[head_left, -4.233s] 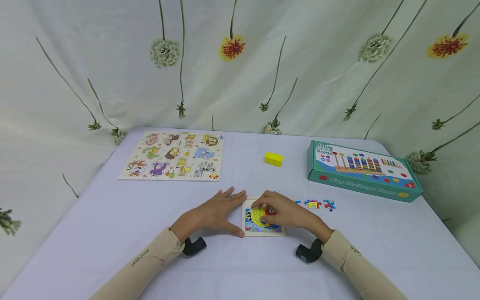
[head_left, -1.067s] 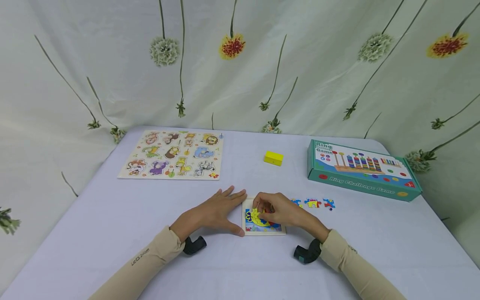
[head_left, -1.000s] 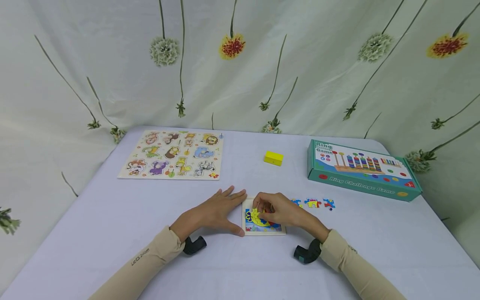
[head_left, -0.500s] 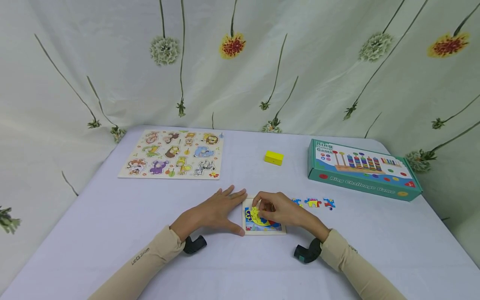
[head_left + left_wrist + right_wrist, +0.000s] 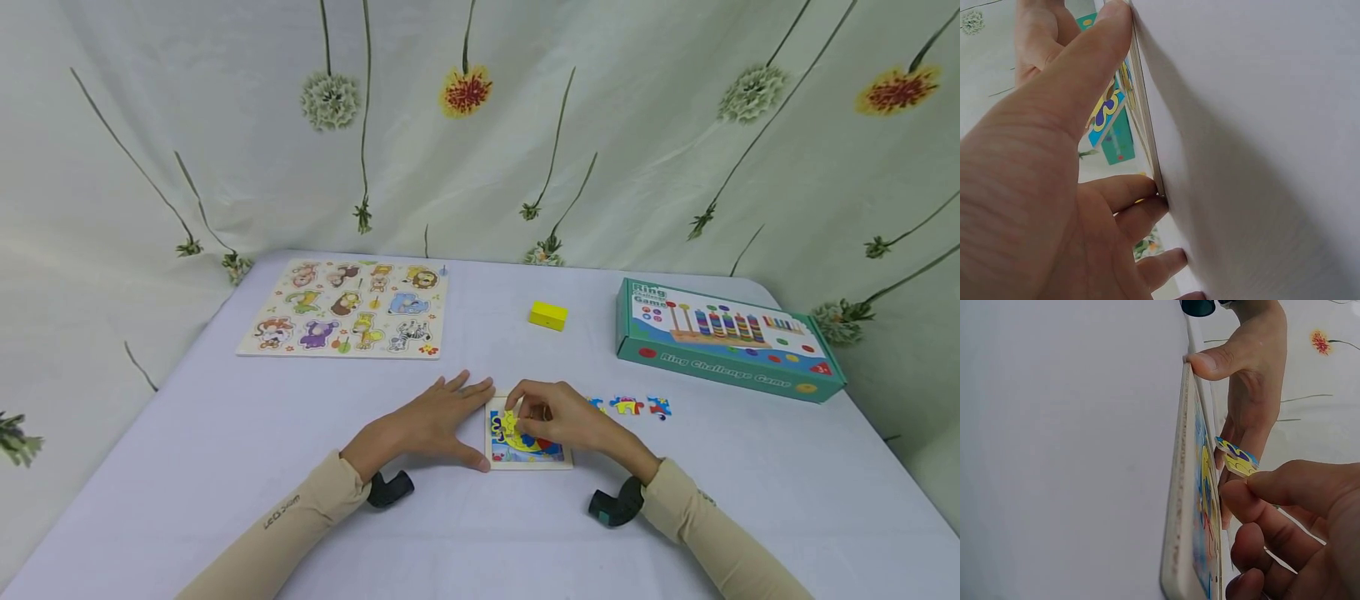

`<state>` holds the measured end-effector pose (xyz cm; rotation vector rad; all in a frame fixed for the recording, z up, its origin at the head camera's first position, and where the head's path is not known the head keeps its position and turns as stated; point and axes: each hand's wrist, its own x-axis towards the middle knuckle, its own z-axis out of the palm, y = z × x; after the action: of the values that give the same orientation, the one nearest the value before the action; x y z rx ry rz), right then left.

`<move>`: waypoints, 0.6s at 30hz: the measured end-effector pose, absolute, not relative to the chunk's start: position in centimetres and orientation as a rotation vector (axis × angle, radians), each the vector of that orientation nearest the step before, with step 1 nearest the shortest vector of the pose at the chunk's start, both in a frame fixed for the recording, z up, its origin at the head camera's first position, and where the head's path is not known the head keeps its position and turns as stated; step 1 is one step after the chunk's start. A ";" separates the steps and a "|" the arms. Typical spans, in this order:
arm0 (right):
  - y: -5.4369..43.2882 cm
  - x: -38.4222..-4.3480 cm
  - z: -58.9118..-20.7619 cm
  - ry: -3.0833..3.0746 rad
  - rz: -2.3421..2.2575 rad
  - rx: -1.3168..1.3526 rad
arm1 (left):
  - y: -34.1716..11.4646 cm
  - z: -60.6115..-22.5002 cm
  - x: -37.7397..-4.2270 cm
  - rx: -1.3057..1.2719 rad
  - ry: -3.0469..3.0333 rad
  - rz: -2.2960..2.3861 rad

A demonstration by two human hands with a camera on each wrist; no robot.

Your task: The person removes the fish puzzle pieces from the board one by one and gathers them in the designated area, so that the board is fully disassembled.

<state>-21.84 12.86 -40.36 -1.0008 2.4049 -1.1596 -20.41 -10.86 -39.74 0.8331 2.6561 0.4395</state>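
My left hand [image 5: 431, 425] lies with fingers spread beside the small wooden fish puzzle board [image 5: 529, 466]. Its thumb and index finger touch the board's left edge, as the left wrist view shows. Over the board, my right hand [image 5: 566, 417] pinches a jigsaw piece [image 5: 1238, 461] between thumb and index finger. Blue, yellow and purple in print, that piece is tilted and held off the board in the right wrist view. The remaining fingers of the right hand are curled. Part of the board's picture is hidden beneath this hand.
Several loose jigsaw pieces [image 5: 627, 406] lie in a row right of the board. Behind stand a yellow block [image 5: 548, 316] and a green Ring Challenge Game box [image 5: 731, 342]. An animal puzzle board [image 5: 345, 312] lies at the back left.
Since the earliest frame, the right hand's fingers have drawn into a pinch on a jigsaw piece. In the last second that piece has tilted slightly. The left hand stays in place.
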 end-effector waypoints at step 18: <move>14.8 -21.9 -38.8 2.457 -1.180 -0.898 | -10.7 -39.8 -20.4 0.797 2.649 0.436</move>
<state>-21.86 14.83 -38.80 -0.8982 2.4567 -1.1804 -20.39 -10.68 -39.78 0.7972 2.6492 0.4362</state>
